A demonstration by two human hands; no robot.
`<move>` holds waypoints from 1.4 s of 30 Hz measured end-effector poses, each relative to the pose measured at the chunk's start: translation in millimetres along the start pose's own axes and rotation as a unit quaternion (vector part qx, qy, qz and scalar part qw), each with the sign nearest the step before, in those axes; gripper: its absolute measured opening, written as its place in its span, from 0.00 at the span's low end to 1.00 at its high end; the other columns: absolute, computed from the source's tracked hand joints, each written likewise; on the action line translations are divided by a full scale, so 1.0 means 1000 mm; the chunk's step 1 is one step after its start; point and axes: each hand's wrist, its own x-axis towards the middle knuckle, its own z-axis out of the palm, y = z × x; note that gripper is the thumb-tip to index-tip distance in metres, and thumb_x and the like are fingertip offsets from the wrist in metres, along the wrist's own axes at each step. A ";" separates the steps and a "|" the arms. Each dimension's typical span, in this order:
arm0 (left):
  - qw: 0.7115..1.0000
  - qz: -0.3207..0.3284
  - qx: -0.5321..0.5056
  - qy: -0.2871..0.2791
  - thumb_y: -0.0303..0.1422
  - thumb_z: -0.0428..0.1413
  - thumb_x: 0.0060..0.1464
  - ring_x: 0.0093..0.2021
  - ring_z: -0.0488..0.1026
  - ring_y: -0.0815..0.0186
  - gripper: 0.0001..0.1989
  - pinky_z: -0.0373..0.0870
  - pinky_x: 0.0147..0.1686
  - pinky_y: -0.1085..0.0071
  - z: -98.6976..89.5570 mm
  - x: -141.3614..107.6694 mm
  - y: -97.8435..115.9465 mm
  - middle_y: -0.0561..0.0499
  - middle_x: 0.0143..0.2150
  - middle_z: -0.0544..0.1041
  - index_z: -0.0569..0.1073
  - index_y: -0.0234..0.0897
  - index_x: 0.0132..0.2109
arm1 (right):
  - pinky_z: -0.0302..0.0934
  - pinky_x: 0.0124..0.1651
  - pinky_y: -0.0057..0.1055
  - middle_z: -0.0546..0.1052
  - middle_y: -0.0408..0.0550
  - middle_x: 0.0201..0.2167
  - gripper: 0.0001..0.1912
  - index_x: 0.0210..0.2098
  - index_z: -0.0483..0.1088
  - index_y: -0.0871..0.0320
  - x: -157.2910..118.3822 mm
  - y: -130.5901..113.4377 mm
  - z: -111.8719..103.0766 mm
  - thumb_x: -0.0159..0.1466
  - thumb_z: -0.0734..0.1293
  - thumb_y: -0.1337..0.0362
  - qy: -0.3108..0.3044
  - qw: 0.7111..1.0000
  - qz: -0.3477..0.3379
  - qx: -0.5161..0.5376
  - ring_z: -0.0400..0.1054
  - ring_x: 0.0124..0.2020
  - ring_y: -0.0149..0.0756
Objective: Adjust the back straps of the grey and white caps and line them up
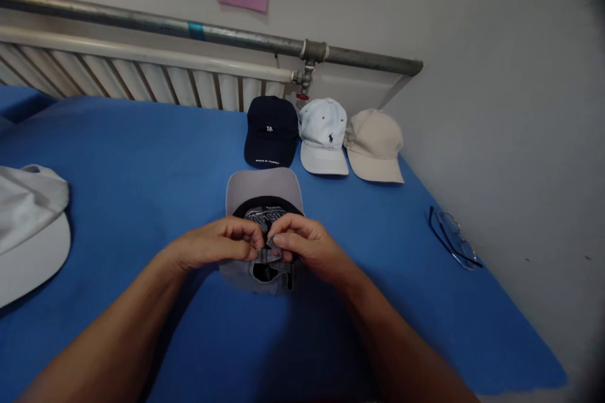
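Note:
A grey baseball cap (263,191) lies upside down on the blue surface, its brim pointing away from me and its dark lining showing. Its adjustable back strap (269,256) is between my hands, above the rear opening. My left hand (222,242) pinches the strap by the buckle from the left. With thumb and fingers closed, my right hand (307,244) grips the strap's end from the right. My fingers partly cover the strap and the inside of the cap.
Behind stand a navy cap (271,129), a pale blue cap (324,132) and a beige cap (375,143) in a row. A white cap (33,233) is at the left edge. Glasses (454,239) lie near the right wall. A radiator (142,80) and pipe (236,34) run behind the blue surface (142,157).

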 end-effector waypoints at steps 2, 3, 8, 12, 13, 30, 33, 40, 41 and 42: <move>1.000 -0.002 -0.005 0.010 0.32 0.58 0.45 0.25 0.59 0.73 0.06 0.53 0.26 0.75 0.002 0.001 0.001 0.57 0.25 0.68 0.71 0.34 0.31 | 0.53 0.28 0.25 0.68 0.37 0.21 0.04 0.31 0.73 0.58 0.000 -0.001 0.001 0.57 0.70 0.64 0.004 1.000 0.010 -0.006 0.59 0.22 0.24; 1.000 -0.004 -0.006 0.017 0.32 0.59 0.44 0.25 0.59 0.73 0.06 0.53 0.25 0.75 0.002 0.001 0.001 0.57 0.24 0.68 0.71 0.34 0.30 | 0.53 0.27 0.25 0.68 0.37 0.21 0.04 0.31 0.73 0.58 0.000 -0.001 0.001 0.57 0.70 0.64 0.010 1.000 0.011 -0.006 0.59 0.22 0.24; 0.999 -0.014 0.004 0.037 0.34 0.60 0.42 0.23 0.58 0.74 0.09 0.52 0.24 0.76 0.003 0.002 0.001 0.58 0.23 0.67 0.71 0.34 0.30 | 0.54 0.25 0.24 0.69 0.35 0.19 0.05 0.29 0.71 0.57 0.000 -0.003 0.005 0.53 0.71 0.65 0.055 0.998 0.023 0.012 0.60 0.19 0.24; 0.999 -0.009 0.007 0.036 0.34 0.61 0.43 0.23 0.58 0.75 0.09 0.53 0.24 0.76 0.002 0.001 0.000 0.58 0.22 0.67 0.72 0.34 0.30 | 0.54 0.24 0.24 0.68 0.36 0.17 0.04 0.26 0.71 0.58 -0.001 -0.005 0.007 0.51 0.70 0.67 0.052 0.998 0.045 -0.014 0.60 0.18 0.24; 0.999 -0.008 0.004 0.035 0.34 0.61 0.43 0.23 0.58 0.75 0.09 0.53 0.24 0.77 0.002 0.001 0.000 0.58 0.22 0.67 0.72 0.34 0.30 | 0.54 0.24 0.24 0.68 0.36 0.18 0.04 0.26 0.70 0.58 -0.001 -0.006 0.007 0.51 0.70 0.67 0.052 0.997 0.048 -0.021 0.60 0.19 0.24; 0.999 -0.013 0.031 -0.007 0.34 0.62 0.47 0.22 0.61 0.75 0.08 0.56 0.22 0.78 0.001 0.002 -0.002 0.58 0.23 0.70 0.73 0.34 0.31 | 0.55 0.24 0.23 0.69 0.36 0.18 0.04 0.24 0.71 0.58 0.000 -0.003 0.006 0.48 0.68 0.71 0.010 0.993 0.106 -0.048 0.60 0.20 0.24; 0.999 -0.019 0.039 -0.005 0.34 0.63 0.47 0.23 0.63 0.75 0.08 0.57 0.23 0.78 0.002 0.003 -0.001 0.57 0.24 0.71 0.73 0.34 0.31 | 0.55 0.24 0.23 0.69 0.35 0.17 0.04 0.24 0.71 0.58 0.000 -0.003 0.006 0.48 0.69 0.71 0.012 0.993 0.111 -0.043 0.60 0.19 0.23; 0.999 -0.015 0.042 0.002 0.35 0.63 0.47 0.24 0.64 0.74 0.10 0.58 0.24 0.77 0.003 0.002 0.000 0.56 0.25 0.72 0.73 0.34 0.32 | 0.55 0.25 0.23 0.68 0.35 0.18 0.05 0.25 0.69 0.58 0.000 -0.004 0.007 0.50 0.70 0.70 0.020 0.994 0.107 -0.034 0.61 0.19 0.24; 0.999 -0.016 0.043 0.003 0.36 0.63 0.47 0.24 0.64 0.74 0.10 0.58 0.24 0.77 0.003 0.002 0.000 0.56 0.25 0.72 0.73 0.34 0.32 | 0.56 0.25 0.24 0.68 0.36 0.19 0.06 0.26 0.68 0.58 0.000 -0.004 0.007 0.50 0.70 0.70 0.023 0.994 0.104 -0.034 0.61 0.20 0.24; 0.999 -0.017 0.043 0.003 0.36 0.63 0.47 0.24 0.63 0.74 0.10 0.57 0.24 0.77 0.002 0.002 0.000 0.56 0.25 0.72 0.73 0.34 0.32 | 0.56 0.26 0.24 0.68 0.36 0.19 0.06 0.26 0.68 0.58 0.000 -0.004 0.007 0.51 0.70 0.69 0.026 0.994 0.102 -0.034 0.62 0.20 0.24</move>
